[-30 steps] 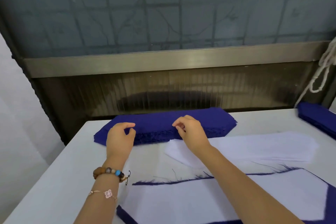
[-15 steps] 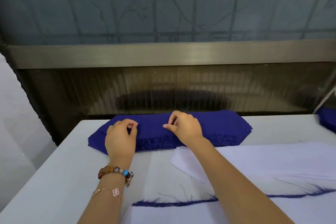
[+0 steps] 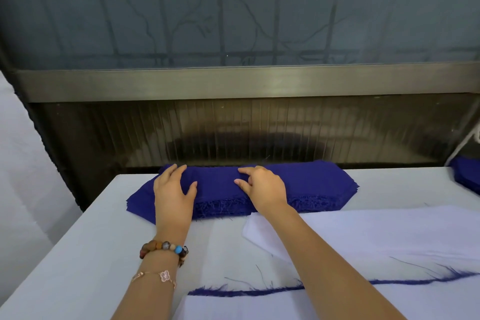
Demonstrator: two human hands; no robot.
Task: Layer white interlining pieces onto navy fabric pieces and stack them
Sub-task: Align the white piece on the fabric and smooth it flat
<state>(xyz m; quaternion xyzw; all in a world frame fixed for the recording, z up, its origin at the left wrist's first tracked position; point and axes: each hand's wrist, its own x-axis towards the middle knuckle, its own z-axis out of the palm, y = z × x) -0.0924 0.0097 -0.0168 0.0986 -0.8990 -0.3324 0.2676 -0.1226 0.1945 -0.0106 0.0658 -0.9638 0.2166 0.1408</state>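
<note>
Stack of navy fabric pieces (image 3: 311, 184) lies at the far edge of the table (image 3: 78, 241), its frayed long edge turned toward the person. Both hands rest on top of it, apart from each other. The left hand (image 3: 174, 189) lies flat with fingers spread, pressing the plies down near the stack's left end. The right hand (image 3: 262, 187) sits near the middle with its fingers bent and the thumb and forefinger reaching toward a slight ridge in the top ply. Whether it already pinches that ply cannot be told.

Just in front of the stack, to the right, lies the white interlining pile (image 3: 389, 231), partly under the right forearm. Nearer the person is a finished layer (image 3: 233, 309), white over navy, with a navy fringe (image 3: 259, 291) showing along its far edge. A second navy pile (image 3: 467, 176) sits at the table's right edge. The left wrist wears a beaded bracelet (image 3: 163, 249).

The step in hand looks like separating one navy piece from the stack. The next move calls for lifting only the top ply while the flat hand holds the rest. The frayed threads may cling and drag a second piece along.
</note>
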